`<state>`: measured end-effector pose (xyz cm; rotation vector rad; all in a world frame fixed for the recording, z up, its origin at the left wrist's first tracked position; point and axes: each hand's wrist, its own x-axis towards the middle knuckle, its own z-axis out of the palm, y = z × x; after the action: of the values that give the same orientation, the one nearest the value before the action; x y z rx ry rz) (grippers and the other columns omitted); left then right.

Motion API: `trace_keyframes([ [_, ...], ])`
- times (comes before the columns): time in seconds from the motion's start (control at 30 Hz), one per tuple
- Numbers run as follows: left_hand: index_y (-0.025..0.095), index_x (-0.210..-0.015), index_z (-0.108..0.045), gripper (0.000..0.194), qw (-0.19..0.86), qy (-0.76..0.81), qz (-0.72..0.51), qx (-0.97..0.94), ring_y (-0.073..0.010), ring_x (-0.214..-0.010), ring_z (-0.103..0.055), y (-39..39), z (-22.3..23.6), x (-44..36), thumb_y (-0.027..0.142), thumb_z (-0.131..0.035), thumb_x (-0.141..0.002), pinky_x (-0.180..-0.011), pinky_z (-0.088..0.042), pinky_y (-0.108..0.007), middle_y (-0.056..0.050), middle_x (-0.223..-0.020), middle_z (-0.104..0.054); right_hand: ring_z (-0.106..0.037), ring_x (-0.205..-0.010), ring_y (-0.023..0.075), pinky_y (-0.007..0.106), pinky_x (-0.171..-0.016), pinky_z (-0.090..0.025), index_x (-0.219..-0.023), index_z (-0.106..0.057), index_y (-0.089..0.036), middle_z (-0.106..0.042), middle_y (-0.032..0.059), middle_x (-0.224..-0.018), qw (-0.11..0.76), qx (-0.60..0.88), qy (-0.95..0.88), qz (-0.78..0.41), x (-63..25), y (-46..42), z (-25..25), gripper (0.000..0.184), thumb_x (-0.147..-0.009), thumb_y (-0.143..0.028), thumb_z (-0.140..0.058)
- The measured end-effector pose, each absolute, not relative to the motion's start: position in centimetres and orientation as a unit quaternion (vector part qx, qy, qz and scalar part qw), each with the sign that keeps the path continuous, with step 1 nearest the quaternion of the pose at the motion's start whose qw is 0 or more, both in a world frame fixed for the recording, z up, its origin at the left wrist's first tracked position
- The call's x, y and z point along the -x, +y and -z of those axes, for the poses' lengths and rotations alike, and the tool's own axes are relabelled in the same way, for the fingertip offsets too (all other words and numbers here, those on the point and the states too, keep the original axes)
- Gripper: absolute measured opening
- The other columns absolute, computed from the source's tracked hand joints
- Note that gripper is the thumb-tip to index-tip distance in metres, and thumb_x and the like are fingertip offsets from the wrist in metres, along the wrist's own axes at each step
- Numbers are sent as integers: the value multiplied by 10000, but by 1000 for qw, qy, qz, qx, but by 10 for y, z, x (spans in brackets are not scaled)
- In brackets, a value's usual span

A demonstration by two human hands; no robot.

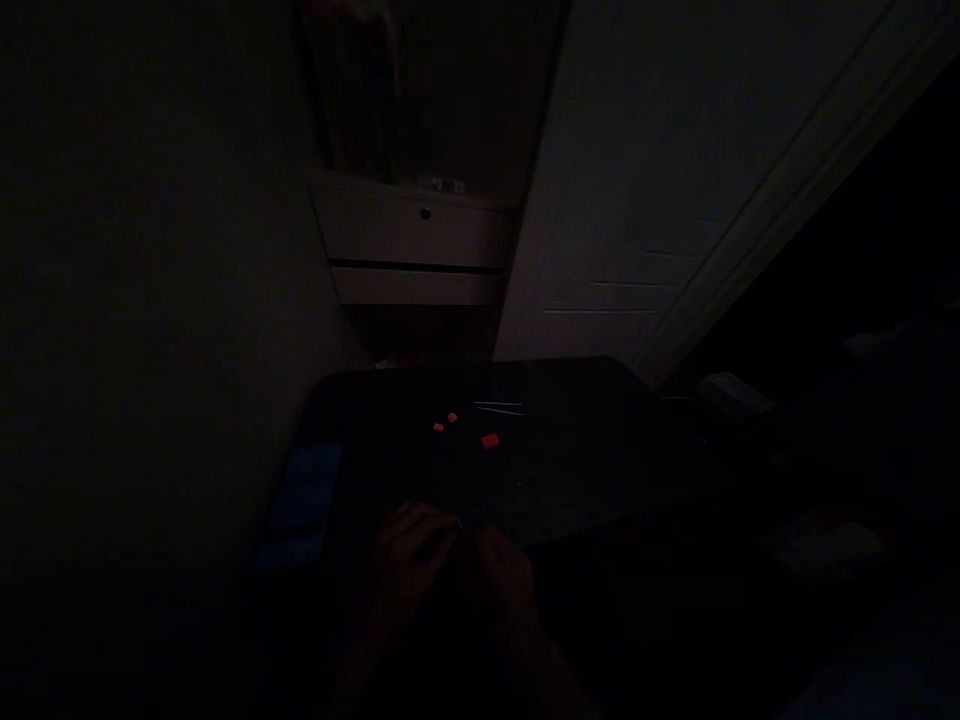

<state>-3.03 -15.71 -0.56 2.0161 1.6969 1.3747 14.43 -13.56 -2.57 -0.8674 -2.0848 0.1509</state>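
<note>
The scene is very dark. My left hand and my right hand are close together at the near edge of a dark table. Both have their fingers pinched. A tiny pale glint shows at my left fingertips, too small and dim to name. Beyond my hands lies a small red block. Two small orange-red pieces, one beside another, lie farther left. Two thin pale sticks lie side by side near the back of the table.
A flat dark-blue panel rests at the table's left side. Behind the table stand a drawer unit and a pale door. A wall rises on the left. Pale, unclear objects are at the right.
</note>
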Motion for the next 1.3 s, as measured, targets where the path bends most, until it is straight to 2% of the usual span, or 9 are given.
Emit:
trace_keyframes([
  [0.33,265,-992,-832,188,79,573,-444,-684,-235,-900,-792,-158,5,31,134,-714,-926,-857,-615,-397,-17,-954,-839,-741,-708,205,273,-674,-584,-1024,-676,-199,-774,65,-848,373,347,-856,-94,-142,-133,22,270,-935,-7,-507],
  [0.67,250,-1026,-841,208,89,585,-429,-682,-277,-964,-798,-157,8,32,126,-716,-915,-925,-627,-471,-44,-1012,-852,-796,-764,228,278,-699,-601,-1098,-713,-149,-825,108,-936,250,365,-888,-122,-140,-128,11,334,-873,43,-558],
  [0.83,249,-1170,-826,326,112,583,-417,-689,-277,-1073,-794,-159,4,36,113,-746,-885,-959,-639,-443,-61,-1153,-845,-809,-819,264,317,-742,-624,-1109,-719,-126,-828,154,-985,201,370,-898,-131,-138,-126,12,336,-871,45,-555],
  [0.9,259,-1204,-824,364,120,581,-409,-693,-272,-1064,-794,-159,3,37,110,-754,-879,-951,-641,-432,-57,-1145,-843,-816,-850,269,324,-765,-628,-1131,-721,-116,-829,162,-1008,190,371,-899,-134,-139,-126,12,340,-884,45,-554],
  [1.0,280,-1174,-844,342,125,581,-402,-697,-269,-1013,-792,-159,3,37,117,-751,-888,-923,-639,-431,-49,-1088,-841,-818,-858,252,301,-755,-619,-1171,-722,-133,-835,140,-1022,179,374,-899,-139,-142,-126,10,345,-912,32,-565],
  [1.3,292,-1065,-856,293,135,584,-405,-691,-250,-987,-780,-157,8,38,91,-766,-871,-899,-621,-395,-28,-1041,-832,-828,-857,244,279,-740,-598,-1114,-758,-146,-847,122,-1024,180,379,-895,-151,-147,-125,7,283,-914,9,-632],
])
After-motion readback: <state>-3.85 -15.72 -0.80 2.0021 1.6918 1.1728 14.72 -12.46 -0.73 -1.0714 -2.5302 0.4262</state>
